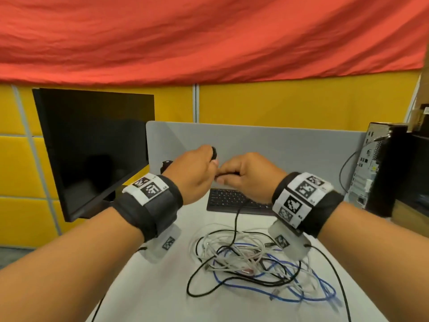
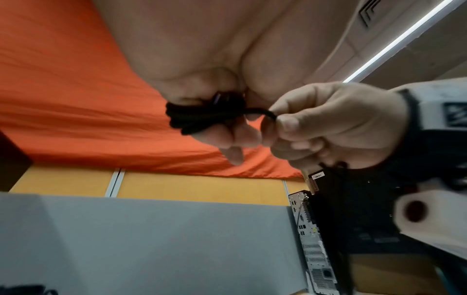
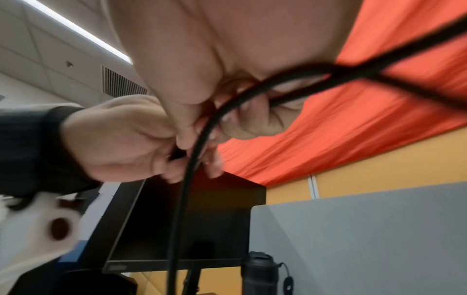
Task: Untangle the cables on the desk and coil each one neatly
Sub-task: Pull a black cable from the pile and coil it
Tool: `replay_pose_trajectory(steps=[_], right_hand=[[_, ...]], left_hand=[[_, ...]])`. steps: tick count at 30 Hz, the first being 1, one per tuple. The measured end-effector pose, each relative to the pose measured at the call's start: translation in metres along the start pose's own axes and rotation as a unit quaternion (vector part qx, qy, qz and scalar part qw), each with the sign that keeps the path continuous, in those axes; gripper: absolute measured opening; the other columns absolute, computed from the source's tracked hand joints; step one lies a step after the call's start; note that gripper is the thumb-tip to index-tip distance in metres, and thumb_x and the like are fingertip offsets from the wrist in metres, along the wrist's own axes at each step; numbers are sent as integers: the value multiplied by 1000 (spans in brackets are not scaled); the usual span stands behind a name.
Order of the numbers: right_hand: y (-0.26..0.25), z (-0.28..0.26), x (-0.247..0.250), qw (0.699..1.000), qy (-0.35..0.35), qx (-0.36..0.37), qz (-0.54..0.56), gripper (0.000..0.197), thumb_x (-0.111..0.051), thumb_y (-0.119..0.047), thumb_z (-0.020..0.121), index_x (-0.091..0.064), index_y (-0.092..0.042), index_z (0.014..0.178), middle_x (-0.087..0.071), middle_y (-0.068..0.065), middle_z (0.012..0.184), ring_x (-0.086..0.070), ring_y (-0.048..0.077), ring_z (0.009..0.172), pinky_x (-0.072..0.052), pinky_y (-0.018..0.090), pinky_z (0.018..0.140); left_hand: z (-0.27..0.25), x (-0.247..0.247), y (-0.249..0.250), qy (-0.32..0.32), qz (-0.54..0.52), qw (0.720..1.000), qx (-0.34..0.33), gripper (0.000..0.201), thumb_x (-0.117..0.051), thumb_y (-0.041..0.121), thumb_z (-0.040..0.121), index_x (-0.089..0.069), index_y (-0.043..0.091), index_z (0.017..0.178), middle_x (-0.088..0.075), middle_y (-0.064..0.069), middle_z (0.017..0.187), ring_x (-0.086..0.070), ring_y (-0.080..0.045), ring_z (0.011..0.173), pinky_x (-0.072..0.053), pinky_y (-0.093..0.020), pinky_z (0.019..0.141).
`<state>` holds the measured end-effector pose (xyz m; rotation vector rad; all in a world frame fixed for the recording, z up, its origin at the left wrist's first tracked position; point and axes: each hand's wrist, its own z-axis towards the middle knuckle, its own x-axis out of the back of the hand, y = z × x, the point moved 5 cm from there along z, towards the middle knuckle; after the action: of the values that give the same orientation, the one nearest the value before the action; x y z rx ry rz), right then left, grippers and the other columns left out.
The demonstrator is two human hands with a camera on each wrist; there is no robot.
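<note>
Black cable (image 2: pixel 202 115), partly wound into a small coil, held up between both hands above the desk (image 1: pixel 148 287).
Left hand (image 1: pixel 192 175) clasps the coil in curled fingers; right hand (image 1: pixel 248 175) pinches the strand leaving it. Its loose length drops near the keyboard (image 1: pixel 232 201) into a tangle of white, blue and black cables (image 1: pixel 255 263) on the near desk. Only the left wrist view shows the wound turns; only the right wrist view shows the strand looping under the palm, with a dark bottle (image 3: pixel 260 273) beside the monitor (image 1: pixel 92 145).

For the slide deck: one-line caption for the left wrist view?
Left hand holds a black cable coil while right hand pinches its loose strand.
</note>
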<state>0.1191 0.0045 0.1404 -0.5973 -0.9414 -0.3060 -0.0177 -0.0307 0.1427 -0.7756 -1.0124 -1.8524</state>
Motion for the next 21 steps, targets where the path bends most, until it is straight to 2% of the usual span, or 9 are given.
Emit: replay_pose_trajectory(steps=[4, 7, 10, 12, 14, 16, 17, 19, 21], right_hand=[[25, 11, 17, 998, 32, -39, -49, 14, -61, -28, 95, -74, -24, 98, -61, -14, 73, -54, 5, 67, -40, 25, 63], [49, 12, 11, 992, 30, -86, -82, 21, -55, -25, 99, -72, -15, 106, -66, -1, 87, -58, 17, 79, -46, 30, 73], [86, 1, 2, 979, 52, -187, -63, 26, -49, -25, 102, -69, -8, 102, -64, 9, 86, -55, 21, 69, -42, 29, 63], [114, -11, -9, 961, 45, -273, -14, 33, -46, -27, 102, -66, -1, 98, -66, 13, 85, -62, 29, 76, -51, 32, 73], [135, -22, -23, 937, 16, -346, 35, 37, -45, -29, 102, -64, 2, 98, -73, 19, 89, -70, 35, 84, -58, 45, 82], [150, -25, -28, 922, -10, -387, -21, 36, -45, -31, 101, -65, 0, 99, -73, 19, 91, -71, 36, 86, -59, 47, 81], [156, -24, -28, 917, -24, -392, -73, 33, -46, -28, 100, -65, -2, 101, -71, 16, 91, -70, 34, 86, -58, 43, 80], [161, -24, -27, 898, -74, -400, -168, 27, -47, -22, 99, -66, -3, 104, -64, 9, 85, -64, 28, 83, -54, 33, 75], [165, -21, -29, 883, -110, -406, -208, 26, -46, -22, 101, -65, -4, 104, -58, 7, 85, -61, 26, 85, -50, 31, 73]], left_hand=[[-11, 3, -9, -39, 8, 999, 30, 30, -47, 44, 98, -57, 19, 85, -63, -7, 80, -60, -28, 74, -54, -46, 70], [-17, 19, -6, -26, 44, 998, 22, 24, -54, 42, 97, -53, 23, 83, -60, -4, 77, -56, -21, 67, -48, -34, 56], [-19, 53, 1, 44, -48, 998, 4, 22, -58, 37, 96, -56, 21, 81, -54, 1, 71, -48, -14, 59, -38, -27, 52], [-18, 77, 3, 87, -93, 992, 1, 26, -60, 37, 96, -59, 15, 81, -53, 2, 68, -45, -14, 55, -36, -28, 50], [-18, 85, 5, 91, -71, 993, 3, 29, -60, 36, 96, -59, 11, 83, -52, 0, 68, -44, -16, 56, -35, -30, 51], [-18, 81, 4, 72, -94, 993, 11, 27, -59, 33, 97, -58, 9, 84, -53, -2, 70, -44, -18, 59, -36, -31, 56], [-19, 77, 4, 59, -139, 988, 16, 26, -59, 30, 97, -57, 8, 83, -52, -2, 70, -43, -17, 58, -37, -32, 57], [-23, 74, 4, 46, -219, 974, 20, 22, -60, 25, 97, -54, 11, 80, -48, 0, 66, -40, -13, 54, -37, -30, 53], [-26, 73, 5, 42, -271, 962, 16, 21, -60, 25, 96, -53, 13, 81, -46, 4, 62, -39, -8, 50, -37, -23, 47]])
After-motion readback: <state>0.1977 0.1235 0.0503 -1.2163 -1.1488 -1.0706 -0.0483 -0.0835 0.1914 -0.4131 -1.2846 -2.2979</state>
